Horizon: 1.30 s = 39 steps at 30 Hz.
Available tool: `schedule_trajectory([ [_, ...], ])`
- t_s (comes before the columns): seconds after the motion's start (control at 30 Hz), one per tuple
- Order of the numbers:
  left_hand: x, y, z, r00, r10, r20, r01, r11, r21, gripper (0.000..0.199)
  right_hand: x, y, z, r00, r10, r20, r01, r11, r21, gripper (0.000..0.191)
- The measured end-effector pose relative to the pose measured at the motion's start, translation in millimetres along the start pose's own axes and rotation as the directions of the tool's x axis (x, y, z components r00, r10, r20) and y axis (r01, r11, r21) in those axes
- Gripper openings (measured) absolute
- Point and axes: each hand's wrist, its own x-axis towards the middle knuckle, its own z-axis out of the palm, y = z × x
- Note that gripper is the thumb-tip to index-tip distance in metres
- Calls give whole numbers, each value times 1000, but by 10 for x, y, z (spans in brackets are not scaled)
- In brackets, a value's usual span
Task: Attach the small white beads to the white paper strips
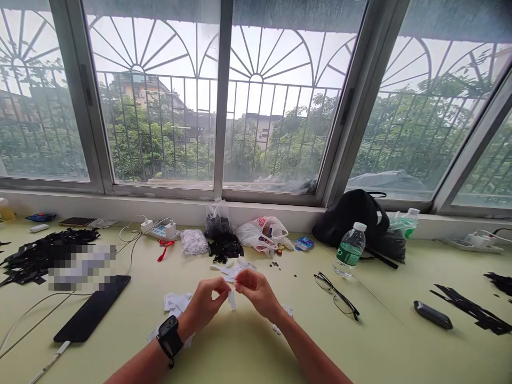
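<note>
Here, the left hand [204, 305] and the right hand [256, 292] meet above a pale green desk [236, 352], thumbs and fingertips of both pinching a small white strip [232, 300] between them, well in front of and to the left of a plastic water bottle [350, 250]. A black smartwatch [170, 336] circles the left wrist. Farther left of the bottle lie loose white scraps [176, 304] and a black tablet [92, 309]. Small dark buttons [276, 264] are scattered nearer it, and black-framed eyeglasses [336, 295] sit just in front of it. A black backpack [352, 218] slumps directly behind it.
</note>
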Motion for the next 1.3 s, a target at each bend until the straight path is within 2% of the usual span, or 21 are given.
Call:
schedule_trajectory([
  [0.37,-24,-33,22,999,-2,46,4,999,-35,20,-31,-29,30,998,-8,55,8,1000,7,31],
  [0.6,-25,-43,13,999,0,45,1,1000,-14,19,-33,-68,16,994,16,108,-25,996,82,29],
  [0.87,-16,3,-3,1000,23,7,-24,998,53,13,-44,-118,20,989,38,144,-62,983,172,26],
  [1.3,9,-59,-23,998,29,-47,-25,997,78,16,-61,-129,-12,983,95,159,-126,973,196,36],
])
